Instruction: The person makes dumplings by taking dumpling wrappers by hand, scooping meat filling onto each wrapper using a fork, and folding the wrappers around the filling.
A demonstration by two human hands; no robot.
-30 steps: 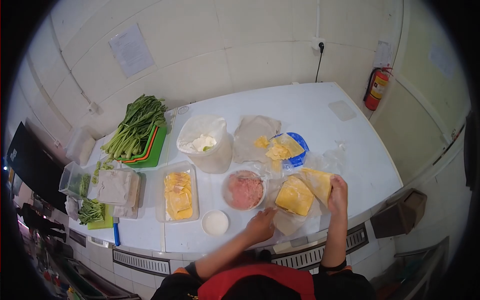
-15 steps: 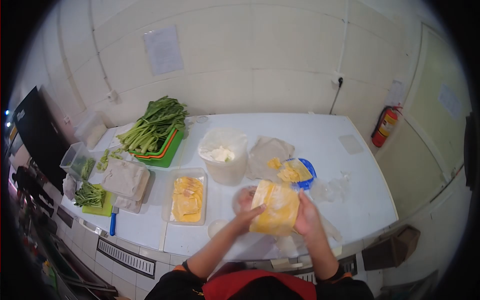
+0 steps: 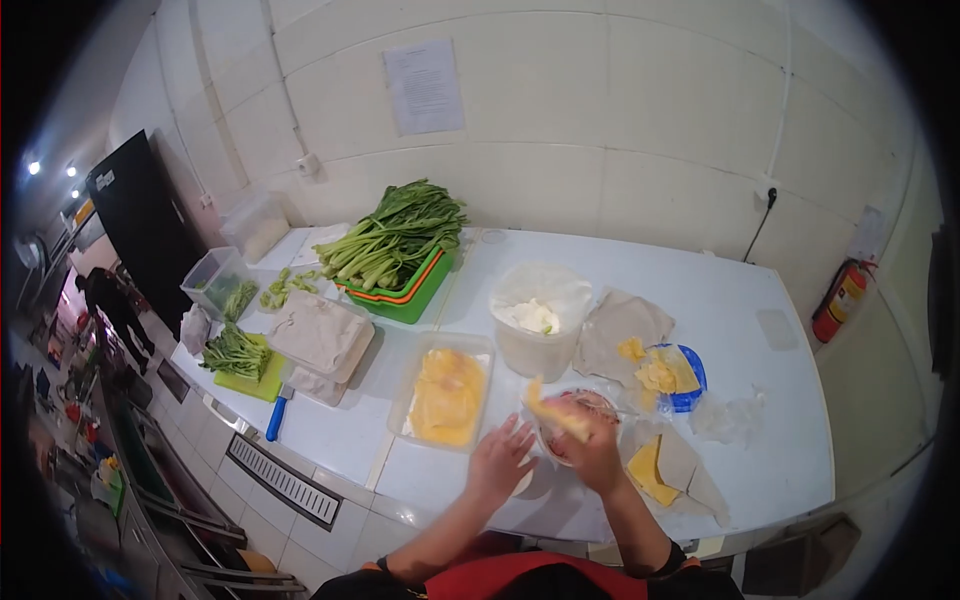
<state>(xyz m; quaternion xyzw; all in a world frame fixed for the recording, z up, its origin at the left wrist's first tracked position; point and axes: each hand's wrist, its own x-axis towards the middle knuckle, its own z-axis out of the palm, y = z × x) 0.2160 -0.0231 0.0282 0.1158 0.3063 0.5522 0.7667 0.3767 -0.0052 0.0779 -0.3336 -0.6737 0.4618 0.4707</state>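
My right hand (image 3: 593, 452) grips a bent stack of yellow wrappers (image 3: 556, 412), held over the bowl of pink minced meat (image 3: 592, 400). My left hand (image 3: 501, 459) is spread with nothing in it, above a small white bowl (image 3: 524, 480) that it partly hides. Left of it, a clear tray (image 3: 479, 385) holds folded yellow pieces (image 3: 447, 394). More yellow wrapper (image 3: 652, 470) lies on a grey cloth (image 3: 692, 472) to the right. Behind the meat stands a lined tub of white stuff (image 3: 541, 323).
Leafy greens (image 3: 395, 235) fill stacked green and orange baskets (image 3: 425, 300) at the back left. A blue-handled knife (image 3: 279, 415) lies near the front edge. A blue plate (image 3: 692, 385) with yellow scraps sits at the right. A person (image 3: 113, 308) stands far left.
The view has swung right to left across the frame, so the table appears shifted rightwards. My left hand has let go of the wrappers and opened; my right hand has brought them over the meat.
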